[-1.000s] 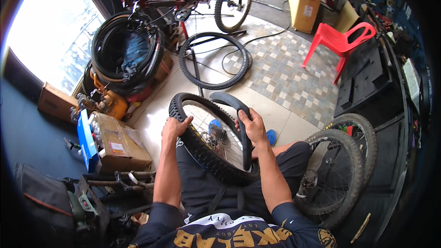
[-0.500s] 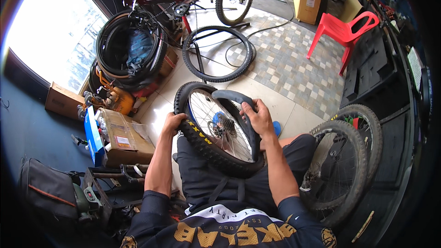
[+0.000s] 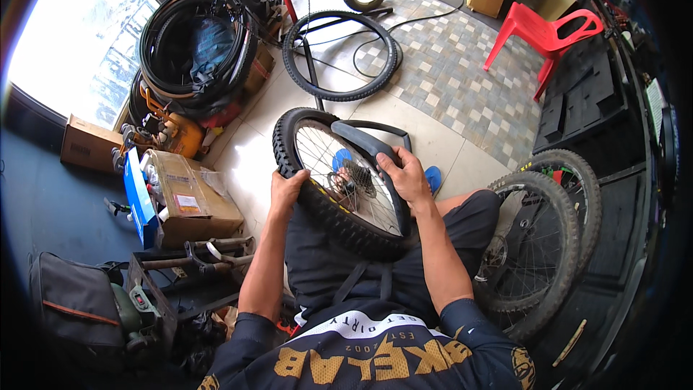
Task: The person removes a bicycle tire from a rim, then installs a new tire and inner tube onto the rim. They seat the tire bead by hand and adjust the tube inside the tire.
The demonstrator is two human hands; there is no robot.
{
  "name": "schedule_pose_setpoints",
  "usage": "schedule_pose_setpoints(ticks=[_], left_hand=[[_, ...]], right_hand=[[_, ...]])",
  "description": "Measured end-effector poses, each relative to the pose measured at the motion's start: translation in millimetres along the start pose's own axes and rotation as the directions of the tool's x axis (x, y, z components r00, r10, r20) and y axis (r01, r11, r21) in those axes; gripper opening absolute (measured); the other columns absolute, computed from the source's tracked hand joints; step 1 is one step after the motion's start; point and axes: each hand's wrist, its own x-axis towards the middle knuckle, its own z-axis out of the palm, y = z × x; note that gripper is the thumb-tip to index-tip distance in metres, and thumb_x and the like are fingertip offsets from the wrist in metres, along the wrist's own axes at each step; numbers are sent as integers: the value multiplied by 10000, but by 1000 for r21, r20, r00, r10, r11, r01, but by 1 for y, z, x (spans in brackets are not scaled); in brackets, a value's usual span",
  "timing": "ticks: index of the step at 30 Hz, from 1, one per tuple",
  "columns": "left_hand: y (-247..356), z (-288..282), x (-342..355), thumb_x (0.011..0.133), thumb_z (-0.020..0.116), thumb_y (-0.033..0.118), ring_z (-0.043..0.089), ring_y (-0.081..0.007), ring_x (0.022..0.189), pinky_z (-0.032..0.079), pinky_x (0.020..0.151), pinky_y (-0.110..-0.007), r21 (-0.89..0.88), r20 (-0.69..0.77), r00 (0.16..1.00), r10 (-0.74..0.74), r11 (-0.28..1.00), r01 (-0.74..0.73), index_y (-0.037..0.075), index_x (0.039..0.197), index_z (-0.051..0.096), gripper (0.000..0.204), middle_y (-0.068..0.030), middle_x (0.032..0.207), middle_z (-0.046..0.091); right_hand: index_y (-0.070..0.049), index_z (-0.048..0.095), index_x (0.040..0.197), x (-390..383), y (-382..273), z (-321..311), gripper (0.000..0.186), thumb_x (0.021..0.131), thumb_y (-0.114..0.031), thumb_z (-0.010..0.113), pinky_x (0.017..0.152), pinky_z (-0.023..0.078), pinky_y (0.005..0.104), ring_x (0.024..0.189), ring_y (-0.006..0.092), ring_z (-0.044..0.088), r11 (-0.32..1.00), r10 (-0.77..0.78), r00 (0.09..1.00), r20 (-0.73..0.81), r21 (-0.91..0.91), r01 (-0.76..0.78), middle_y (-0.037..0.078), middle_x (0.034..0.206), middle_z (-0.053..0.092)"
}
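Note:
A bicycle wheel (image 3: 336, 180) with a knobby black tire, spokes and a rear cassette rests on my lap, tilted. My left hand (image 3: 289, 189) is closed on the tire at the wheel's left side. My right hand (image 3: 403, 177) grips a dark grey inner tube (image 3: 357, 137) along the wheel's right side, thumb over it. Part of the tube loops out beyond the wheel's upper right. Blue sandals (image 3: 433, 180) show under and beside the wheel, one of them partly hidden.
A loose tire (image 3: 343, 92) lies ahead, below a bicycle on a stand. Stacked tires (image 3: 173, 72), an air compressor (image 3: 180, 136) and cardboard boxes (image 3: 198, 217) crowd the left. A red plastic chair (image 3: 534, 36) stands back right; two wheels (image 3: 567, 249) lean at my right.
The wheel has tipped and shifted slightly. My right hand has moved a little upward, and more of the tube now loops out beyond the tire. The room appears higher in view.

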Motion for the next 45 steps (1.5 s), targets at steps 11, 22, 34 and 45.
schedule_pose_setpoints(ticks=[11,22,34,45], left_hand=[[-22,-10,-45,802,850,318,712,-277,910,584,791,-374,71,47,975,-218,974,215,-132,1171,559,651,-216,1054,700],[-7,16,-34,859,619,-75,741,-252,779,642,758,-398,-553,357,932,-68,788,269,-44,1069,649,214,-131,959,746],[44,96,13,916,574,-112,746,-290,905,643,875,-444,-796,448,892,54,479,370,-87,1117,610,206,-177,1048,728],[43,152,-18,941,581,-74,715,-247,1018,589,952,-395,-882,362,931,53,344,323,-43,1201,621,265,-120,1136,718]], right_hand=[[23,660,1157,-19,-13,16,445,975,-372,757,822,525,337,880,187,658,924,-147,989,25,-353,147,116,957,733],[-1,658,1128,30,-62,-30,307,1032,-288,710,730,487,261,776,97,587,916,-212,977,21,-343,206,23,897,687],[38,769,994,93,-170,-10,294,985,-256,755,617,513,275,649,90,655,933,-16,983,183,-352,81,67,792,751],[21,770,960,104,-123,-32,315,920,-291,781,704,514,376,689,183,633,762,132,966,223,-646,45,136,740,701]])
